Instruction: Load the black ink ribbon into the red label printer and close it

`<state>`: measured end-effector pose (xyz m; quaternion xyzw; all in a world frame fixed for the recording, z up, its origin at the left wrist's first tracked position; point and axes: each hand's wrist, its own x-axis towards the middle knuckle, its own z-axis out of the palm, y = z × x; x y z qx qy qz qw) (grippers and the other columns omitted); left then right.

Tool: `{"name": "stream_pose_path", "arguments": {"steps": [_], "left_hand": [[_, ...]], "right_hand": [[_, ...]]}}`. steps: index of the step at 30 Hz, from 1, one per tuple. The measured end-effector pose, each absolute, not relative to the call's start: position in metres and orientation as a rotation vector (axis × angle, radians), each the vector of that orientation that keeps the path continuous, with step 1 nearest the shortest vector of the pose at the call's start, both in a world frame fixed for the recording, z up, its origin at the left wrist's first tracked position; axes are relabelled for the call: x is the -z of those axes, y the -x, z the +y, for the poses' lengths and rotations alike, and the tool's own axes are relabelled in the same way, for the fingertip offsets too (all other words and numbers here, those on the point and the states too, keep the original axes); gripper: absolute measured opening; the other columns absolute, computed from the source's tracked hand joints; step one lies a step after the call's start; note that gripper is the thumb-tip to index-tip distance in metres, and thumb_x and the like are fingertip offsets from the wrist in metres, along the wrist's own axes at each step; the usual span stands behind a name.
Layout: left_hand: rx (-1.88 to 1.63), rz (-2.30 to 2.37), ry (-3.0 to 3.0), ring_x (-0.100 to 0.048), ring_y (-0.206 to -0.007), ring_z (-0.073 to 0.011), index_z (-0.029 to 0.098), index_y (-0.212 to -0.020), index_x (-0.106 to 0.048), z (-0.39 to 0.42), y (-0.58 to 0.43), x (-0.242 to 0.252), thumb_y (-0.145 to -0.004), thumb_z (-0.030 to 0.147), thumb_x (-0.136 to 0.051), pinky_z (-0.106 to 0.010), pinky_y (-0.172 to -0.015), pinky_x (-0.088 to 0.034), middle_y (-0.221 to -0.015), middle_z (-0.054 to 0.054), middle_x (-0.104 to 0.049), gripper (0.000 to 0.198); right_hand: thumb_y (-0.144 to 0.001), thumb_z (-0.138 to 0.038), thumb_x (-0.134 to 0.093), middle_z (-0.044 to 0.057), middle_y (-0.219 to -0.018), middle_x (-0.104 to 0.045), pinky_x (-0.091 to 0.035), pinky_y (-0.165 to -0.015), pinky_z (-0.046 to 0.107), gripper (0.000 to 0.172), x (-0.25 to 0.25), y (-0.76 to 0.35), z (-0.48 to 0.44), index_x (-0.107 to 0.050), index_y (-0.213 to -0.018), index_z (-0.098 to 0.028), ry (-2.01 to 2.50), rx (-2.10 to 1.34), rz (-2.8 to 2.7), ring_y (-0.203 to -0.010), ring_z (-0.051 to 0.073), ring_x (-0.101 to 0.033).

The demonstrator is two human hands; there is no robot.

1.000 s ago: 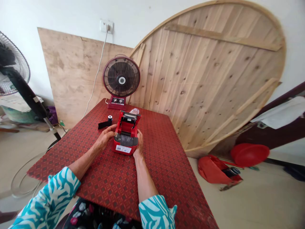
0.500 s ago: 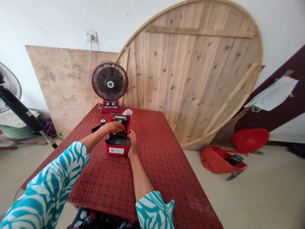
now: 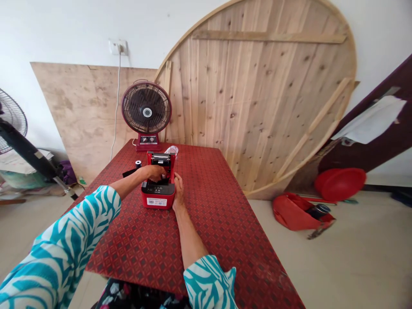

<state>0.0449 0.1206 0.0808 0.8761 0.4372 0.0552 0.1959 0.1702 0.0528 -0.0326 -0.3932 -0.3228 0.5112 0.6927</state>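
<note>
A red and black label printer (image 3: 157, 201) sits on the table with its lid (image 3: 161, 159) raised and a white label on its near side. My left hand (image 3: 156, 173) reaches over the open compartment, fingers curled down into it. Its fingertips are hidden, so whatever they grip cannot be made out. Along the printer's right side, my right hand (image 3: 178, 189) is wrapped, gripping the casing. Just left of the printer stands a small black roll with a white end (image 3: 138, 164), beside a flat black piece (image 3: 129, 172). Behind the lid lies a clear plastic bottle (image 3: 172, 150).
A red patterned cloth covers the table (image 3: 219, 214). At its far end stands a maroon fan (image 3: 147, 109). A large round wooden board (image 3: 257, 98) leans on the wall. On the right floor lie a red bag (image 3: 291, 212) and a red basin (image 3: 341, 182).
My left hand has dipped slightly deeper into the printer's compartment. The right hand keeps its place on the casing. The whole view has shifted a little.
</note>
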Motion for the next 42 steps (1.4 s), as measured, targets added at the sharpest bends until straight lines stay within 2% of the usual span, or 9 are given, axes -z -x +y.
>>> {"name": "stream_pose_path", "arguments": {"steps": [3, 6, 11, 15, 21, 26, 32, 37, 42], "left_hand": [[0.006, 1.252, -2.507, -0.068, -0.079, -0.0205, 0.02, -0.086, -0.073, 0.114, -0.047, -0.086, -0.064, 0.006, -0.061, -0.024, -0.072, -0.049, -0.081, -0.004, -0.075, 0.028], [0.071, 1.31, -2.6, -0.067, -0.098, -0.0253, 0.018, -0.102, -0.07, 0.102, -0.047, -0.094, -0.07, 0.007, -0.06, -0.03, -0.084, -0.05, -0.104, -0.009, -0.074, 0.035], [-0.096, 1.299, -2.795, -0.063, -0.114, -0.0264, 0.02, -0.12, -0.063, 0.073, -0.037, -0.111, -0.075, 0.01, -0.059, -0.034, -0.093, -0.05, -0.123, -0.01, -0.068, 0.046], [-0.56, 1.278, -2.678, -0.068, -0.099, -0.0214, 0.022, -0.118, -0.064, 0.061, 0.002, -0.121, -0.078, 0.019, -0.058, -0.031, -0.088, -0.052, -0.113, -0.005, -0.071, 0.04], [-1.079, 1.595, -1.984, -0.068, -0.078, -0.0178, 0.018, -0.096, -0.059, 0.084, 0.082, -0.113, -0.065, 0.022, -0.066, -0.028, -0.072, -0.054, -0.086, -0.001, -0.071, 0.032], [-1.159, 1.695, -1.764, -0.068, -0.078, -0.0189, 0.019, -0.093, -0.057, 0.116, 0.108, -0.072, -0.059, 0.02, -0.065, -0.027, -0.068, -0.054, -0.08, 0.001, -0.069, 0.035], [-1.054, 1.726, -1.765, -0.068, -0.076, -0.0215, 0.021, -0.083, -0.06, 0.136, 0.111, -0.029, -0.054, 0.017, -0.062, -0.03, -0.071, -0.053, -0.071, 0.002, -0.067, 0.029], [-1.156, 1.855, -1.71, -0.067, -0.088, -0.0226, 0.021, -0.09, -0.061, 0.137, 0.119, -0.028, -0.061, 0.019, -0.061, -0.032, -0.081, -0.051, -0.082, -0.001, -0.069, 0.029], [-1.596, 1.882, -1.502, -0.067, -0.09, -0.0198, 0.017, -0.107, -0.059, 0.134, 0.126, -0.054, -0.066, 0.025, -0.064, -0.03, -0.082, -0.052, -0.096, -0.005, -0.069, 0.042]], "right_hand": [[-0.078, -0.054, -0.057, 0.002, -0.11, -0.069, -0.047, -0.083, 0.03, 0.049, 0.034, -0.171, 0.053, -0.062, -0.116, -0.025, 0.877, -1.129, -0.736, -0.095, 0.017, -0.062], [-0.078, -0.054, -0.057, 0.003, -0.112, -0.069, -0.048, -0.082, 0.03, 0.048, 0.036, -0.172, 0.054, -0.063, -0.115, -0.024, 0.877, -1.124, -0.742, -0.095, 0.017, -0.062], [-0.077, -0.054, -0.058, 0.002, -0.114, -0.069, -0.047, -0.086, 0.031, 0.048, 0.035, -0.171, 0.055, -0.063, -0.114, -0.024, 0.861, -1.122, -0.741, -0.097, 0.018, -0.062], [-0.077, -0.057, -0.057, 0.004, -0.113, -0.069, -0.048, -0.083, 0.032, 0.052, 0.035, -0.173, 0.055, -0.061, -0.116, -0.023, 0.865, -1.149, -0.755, -0.095, 0.018, -0.063], [-0.075, -0.057, -0.058, 0.005, -0.119, -0.067, -0.048, -0.084, 0.032, 0.055, 0.035, -0.175, 0.054, -0.061, -0.118, -0.022, 0.961, -1.1, -0.752, -0.099, 0.019, -0.062], [-0.074, -0.057, -0.057, 0.004, -0.113, -0.069, -0.048, -0.078, 0.031, 0.059, 0.028, -0.175, 0.049, -0.059, -0.122, -0.022, 0.998, -1.109, -0.75, -0.089, 0.019, -0.063], [-0.073, -0.059, -0.057, 0.006, -0.12, -0.067, -0.048, -0.084, 0.033, 0.06, 0.027, -0.176, 0.049, -0.061, -0.119, -0.021, 1.012, -1.11, -0.75, -0.098, 0.02, -0.063], [-0.077, -0.059, -0.055, 0.006, -0.119, -0.069, -0.049, -0.081, 0.031, 0.062, 0.028, -0.175, 0.049, -0.058, -0.126, -0.022, 1.019, -1.085, -0.772, -0.098, 0.02, -0.064], [-0.079, -0.058, -0.054, 0.007, -0.117, -0.07, -0.049, -0.083, 0.032, 0.058, 0.029, -0.176, 0.05, -0.06, -0.123, -0.021, 1.034, -1.073, -0.786, -0.101, 0.021, -0.064]]}}
